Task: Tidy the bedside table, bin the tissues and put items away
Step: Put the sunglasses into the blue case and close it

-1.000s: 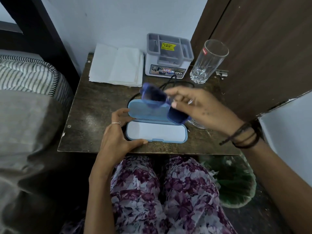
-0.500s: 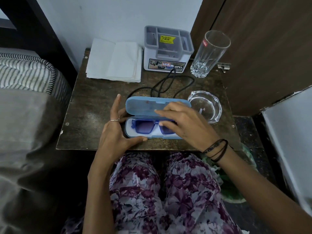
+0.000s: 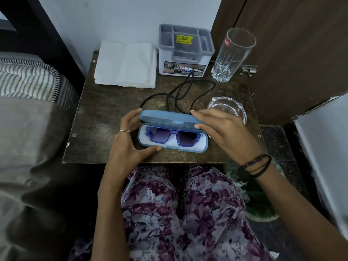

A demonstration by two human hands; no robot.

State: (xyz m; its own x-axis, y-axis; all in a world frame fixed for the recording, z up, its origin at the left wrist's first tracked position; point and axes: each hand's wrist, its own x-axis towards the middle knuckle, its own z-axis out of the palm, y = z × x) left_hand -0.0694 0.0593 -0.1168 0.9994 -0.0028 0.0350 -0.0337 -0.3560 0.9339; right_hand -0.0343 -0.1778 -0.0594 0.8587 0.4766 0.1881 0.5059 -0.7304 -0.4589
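On table [image 3: 105, 117], sunglasses [image 3: 172, 137] lie below right fingers [image 3: 202, 117] gripping lid [image 3: 167, 118].

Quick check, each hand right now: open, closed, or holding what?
Left hand: grips the left end of the glasses case.
Right hand: grips the case's half-open lid, sunglasses inside.
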